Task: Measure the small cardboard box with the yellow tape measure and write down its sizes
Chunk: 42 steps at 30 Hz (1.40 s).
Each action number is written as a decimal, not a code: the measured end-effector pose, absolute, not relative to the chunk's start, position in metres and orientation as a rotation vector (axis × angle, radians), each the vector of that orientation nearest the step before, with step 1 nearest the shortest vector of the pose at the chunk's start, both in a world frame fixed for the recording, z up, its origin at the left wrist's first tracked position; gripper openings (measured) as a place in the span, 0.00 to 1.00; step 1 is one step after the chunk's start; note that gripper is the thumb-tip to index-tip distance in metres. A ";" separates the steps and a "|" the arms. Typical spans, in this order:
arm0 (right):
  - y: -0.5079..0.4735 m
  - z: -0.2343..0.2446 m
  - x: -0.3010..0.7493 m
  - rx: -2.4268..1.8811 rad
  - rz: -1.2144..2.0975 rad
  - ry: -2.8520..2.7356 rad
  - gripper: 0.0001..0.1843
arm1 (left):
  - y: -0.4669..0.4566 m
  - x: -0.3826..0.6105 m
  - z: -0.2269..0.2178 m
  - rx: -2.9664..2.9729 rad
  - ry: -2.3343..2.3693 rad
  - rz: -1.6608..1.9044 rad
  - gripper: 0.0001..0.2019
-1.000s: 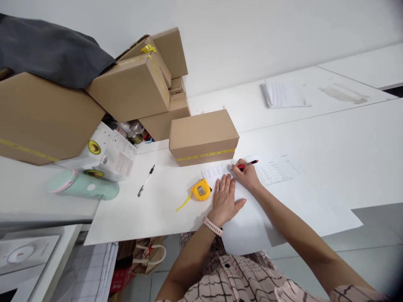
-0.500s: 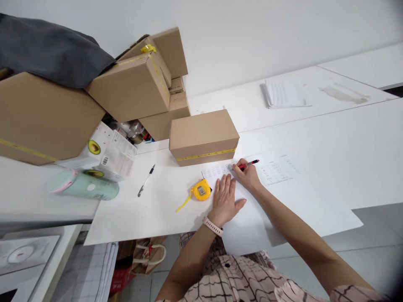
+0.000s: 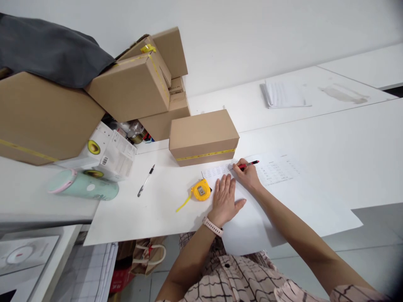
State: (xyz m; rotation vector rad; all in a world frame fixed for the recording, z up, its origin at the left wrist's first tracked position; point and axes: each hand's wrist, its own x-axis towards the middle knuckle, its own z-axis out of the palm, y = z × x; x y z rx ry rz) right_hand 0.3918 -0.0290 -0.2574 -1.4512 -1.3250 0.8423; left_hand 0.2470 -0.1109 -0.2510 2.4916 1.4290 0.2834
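Observation:
My right hand point(image 3: 247, 176) grips a red and black pen point(image 3: 253, 162), its tip side down at the printed sheet of paper point(image 3: 280, 201). Flat on that sheet lies my left hand point(image 3: 224, 200), fingers stretched out and thumb apart. Just left of its fingers is a yellow tape measure point(image 3: 201, 190) with a short length of blade pulled out. Behind both hands sits a closed cardboard box point(image 3: 204, 137) with a yellow strip along its lower side. The pen's point and the fresh writing are too small to make out.
A black-capped clear pen point(image 3: 146, 180) lies left on the white table point(image 3: 126, 218). Farther left are a mint green bottle point(image 3: 94, 185), a white box with avocado pictures point(image 3: 116, 153) and stacked cartons point(image 3: 132, 90). Papers point(image 3: 285, 94) lie at the back right.

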 end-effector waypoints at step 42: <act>0.049 -0.129 0.436 -1.008 1.207 -0.978 0.14 | 0.000 0.051 -0.112 1.290 1.159 1.633 0.26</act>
